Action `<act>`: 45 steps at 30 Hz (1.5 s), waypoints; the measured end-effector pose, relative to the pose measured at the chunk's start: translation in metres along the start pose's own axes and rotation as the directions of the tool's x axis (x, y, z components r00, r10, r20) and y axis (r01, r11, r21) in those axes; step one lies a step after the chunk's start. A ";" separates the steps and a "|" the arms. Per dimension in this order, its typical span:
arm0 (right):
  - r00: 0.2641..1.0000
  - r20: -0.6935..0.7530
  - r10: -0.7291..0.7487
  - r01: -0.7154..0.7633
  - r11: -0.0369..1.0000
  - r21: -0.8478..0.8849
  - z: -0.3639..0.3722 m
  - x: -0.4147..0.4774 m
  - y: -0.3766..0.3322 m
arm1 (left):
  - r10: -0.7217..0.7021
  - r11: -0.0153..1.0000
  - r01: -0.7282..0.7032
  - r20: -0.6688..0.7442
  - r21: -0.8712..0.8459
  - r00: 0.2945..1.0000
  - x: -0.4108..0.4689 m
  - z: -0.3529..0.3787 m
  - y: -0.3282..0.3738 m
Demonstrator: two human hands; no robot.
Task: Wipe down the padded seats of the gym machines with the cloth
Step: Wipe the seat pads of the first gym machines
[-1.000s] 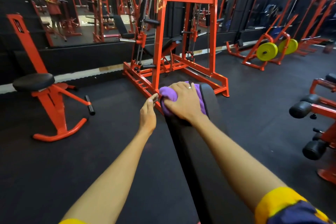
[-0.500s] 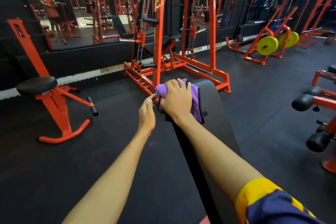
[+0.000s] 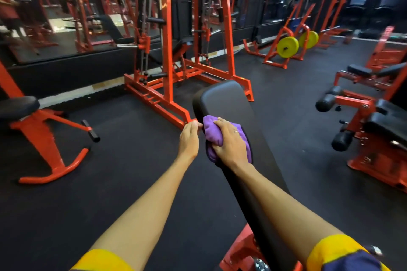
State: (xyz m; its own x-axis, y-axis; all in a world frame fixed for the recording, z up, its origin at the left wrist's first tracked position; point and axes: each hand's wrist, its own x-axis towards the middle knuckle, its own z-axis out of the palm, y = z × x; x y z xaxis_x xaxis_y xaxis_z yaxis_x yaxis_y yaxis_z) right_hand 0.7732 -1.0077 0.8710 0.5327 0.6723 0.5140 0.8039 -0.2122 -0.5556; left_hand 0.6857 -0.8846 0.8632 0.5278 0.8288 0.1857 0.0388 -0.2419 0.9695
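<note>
A long black padded bench (image 3: 229, 99) runs away from me at the centre, tilted up at its far end. My right hand (image 3: 229, 143) grips a bunched purple cloth (image 3: 209, 130) and presses it onto the pad's left edge, partway down from the top. My left hand (image 3: 189, 138) reaches beside the pad's left side, fingers straight, fingertips touching the cloth's edge. Part of the cloth is hidden under my right hand.
A red cable rack (image 3: 176, 35) stands just beyond the bench. A red stand with a round black seat (image 3: 17, 106) is at left. A red bench machine with black roller pads (image 3: 326, 102) is at right. Yellow weight plates (image 3: 287, 47) sit farther back. Black rubber floor (image 3: 110, 171) surrounds me.
My right hand has dragged the cloth down from the pad's top end toward me, uncovering the upper pad. My left hand followed alongside. The view has swung left.
</note>
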 end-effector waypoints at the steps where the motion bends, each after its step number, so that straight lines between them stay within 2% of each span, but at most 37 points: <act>1: 0.998 0.007 0.068 -0.068 0.997 0.044 -0.011 -0.006 -0.011 | -0.015 1.000 0.015 0.071 -0.003 0.997 -0.005 0.001 0.006; 3: 0.983 0.048 0.179 -0.182 0.979 0.089 -0.023 -0.017 -0.024 | -0.045 0.998 0.055 0.234 -0.034 0.971 -0.019 0.004 0.019; 6: 0.955 0.135 0.263 -0.284 0.944 0.167 -0.028 -0.045 -0.022 | -0.042 0.999 0.028 0.355 0.044 0.934 -0.040 0.011 0.025; 8: 0.950 0.170 0.262 -0.296 0.929 0.221 -0.036 -0.068 -0.013 | -0.040 0.996 0.001 0.403 0.095 0.914 -0.055 0.020 0.024; 11: 0.950 0.142 0.280 -0.308 0.917 0.252 -0.056 -0.107 -0.007 | 0.010 0.988 -0.084 0.498 0.127 0.867 -0.080 0.030 0.025; 14: 0.941 0.063 0.332 -0.337 0.906 0.257 -0.090 -0.149 0.002 | 0.053 0.978 -0.166 0.617 0.128 0.785 -0.113 0.046 0.031; 18: 0.896 0.004 0.443 -0.435 0.878 0.202 -0.143 -0.193 0.012 | 0.123 0.946 -0.314 0.806 0.081 0.579 -0.151 0.078 0.044; 20: 0.849 -0.036 0.527 -0.517 0.842 0.155 -0.169 -0.213 0.021 | 0.148 0.930 -0.365 0.859 0.049 0.490 -0.170 0.099 0.049; 22: 0.793 -0.137 0.593 -0.581 0.805 0.122 -0.198 -0.241 0.030 | 0.151 0.925 -0.379 0.894 0.022 0.422 -0.196 0.123 0.056; 24: 0.741 -0.215 0.636 -0.624 0.771 0.130 -0.220 -0.267 0.036 | 0.092 0.930 -0.364 0.922 0.055 0.375 -0.215 0.139 0.055; 27: 0.628 -0.337 0.701 -0.686 0.704 0.187 -0.256 -0.317 0.043 | -0.038 0.905 -0.410 0.981 0.115 0.192 -0.248 0.167 0.051; 29: 0.575 -0.370 0.730 -0.718 0.667 0.199 -0.275 -0.349 0.047 | -0.063 0.883 -0.454 0.989 0.118 0.134 -0.270 0.185 0.049; 32: 0.478 -0.408 0.777 -0.768 0.596 0.235 -0.301 -0.396 0.053 | -0.074 0.883 -0.457 0.993 0.108 0.090 -0.311 0.216 0.059; 36: 0.290 -0.501 0.816 -0.822 0.480 0.306 -0.339 -0.462 0.070 | -0.037 0.912 -0.408 0.999 0.035 0.002 -0.375 0.261 0.073; 41: 0.133 -0.500 0.856 -0.861 0.349 0.369 -0.378 -0.527 0.097 | 0.038 0.904 -0.425 0.999 -0.047 -0.028 -0.451 0.310 0.082; 43: 0.056 -0.424 0.904 -0.872 0.251 0.421 -0.389 -0.553 0.112 | 0.055 0.899 -0.434 0.998 -0.055 -0.013 -0.483 0.330 0.082; 45: 0.023 -0.178 0.984 -0.831 0.118 0.544 -0.395 -0.568 0.119 | 0.062 0.909 -0.412 0.998 -0.056 0.001 -0.511 0.349 0.081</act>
State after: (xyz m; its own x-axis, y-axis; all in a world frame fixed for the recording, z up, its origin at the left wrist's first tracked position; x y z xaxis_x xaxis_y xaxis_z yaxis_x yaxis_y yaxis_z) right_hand 0.6703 -1.6948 0.7713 0.8500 -0.3195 -0.4188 -0.4919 -0.1973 -0.8480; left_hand 0.7158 -1.5036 0.7910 0.8499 -0.5176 -0.0992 -0.2297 -0.5333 0.8142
